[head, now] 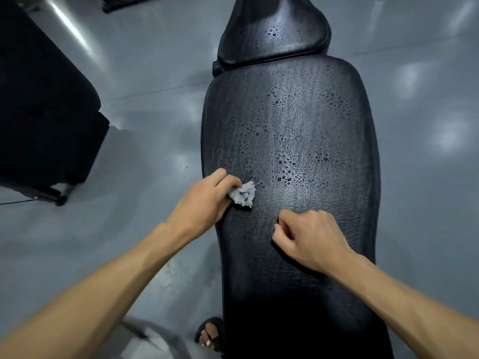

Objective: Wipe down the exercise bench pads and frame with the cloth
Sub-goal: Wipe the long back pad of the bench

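Fingers [228, 180] of the left hand [204, 203] are curled round a small wadded grey cloth [245, 194], pressing it onto the long back pad [324, 141] near its left edge. Right hand [311, 237] sits just beside it on the same pad, fingers loosely curled, gripping nothing; it may be resting on its knuckles, hard to tell from this angle.

Pad ahead of the cloth is beaded with droplets, so is the smaller seat pad [274, 35] beyond. The near end looks dry.

Risks from here:
- The cloth is a tight little ball, so contact patch is small. Likely streaks and missed strips unless unfolded.
- It could saturate and just push water off the edge onto the grey floor [155, 125], slip hazard for the sandalled foot [210, 335].
- Frame is barely in view; easy to skip.
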`<state>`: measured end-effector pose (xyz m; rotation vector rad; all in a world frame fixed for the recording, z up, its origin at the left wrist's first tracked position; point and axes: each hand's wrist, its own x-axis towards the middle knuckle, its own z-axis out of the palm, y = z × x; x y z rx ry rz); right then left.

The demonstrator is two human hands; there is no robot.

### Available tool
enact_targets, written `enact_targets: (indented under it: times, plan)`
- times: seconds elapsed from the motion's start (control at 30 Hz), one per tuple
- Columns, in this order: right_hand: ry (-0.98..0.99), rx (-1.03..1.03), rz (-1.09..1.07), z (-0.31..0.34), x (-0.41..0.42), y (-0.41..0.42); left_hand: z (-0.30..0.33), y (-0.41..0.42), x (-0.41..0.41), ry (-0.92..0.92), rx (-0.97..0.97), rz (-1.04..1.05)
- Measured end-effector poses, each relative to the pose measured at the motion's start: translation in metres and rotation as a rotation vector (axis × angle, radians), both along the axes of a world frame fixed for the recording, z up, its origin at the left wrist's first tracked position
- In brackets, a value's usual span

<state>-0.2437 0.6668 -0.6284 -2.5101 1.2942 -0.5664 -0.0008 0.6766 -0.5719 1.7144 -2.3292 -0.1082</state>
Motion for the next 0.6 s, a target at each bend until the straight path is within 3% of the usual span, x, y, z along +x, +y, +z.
enact_targets:
  times: [0.17, 0.4, 0.53, 0.6]
  plan:
    - [-0.002, -0.059, -0.001, -0.002, 0.0, -0.001, 0.0, 0.026, -0.021, -0.001, 0.126, -0.294]
    - [0.042, -0.136, 0.059, -0.003, -0.002, 0.005, 0.002, -0.024, 0.012, 0.021, -0.027, 0.045]
    - [0.062, -0.153, 0.079, -0.005, -0.004, 0.007, 0.003, 0.011, -0.006, -0.069, 0.044, -0.312]
    - [0.063, -0.146, 0.069, -0.005, -0.003, 0.007, 0.008, 0.014, -0.002, -0.132, 0.104, -0.373]
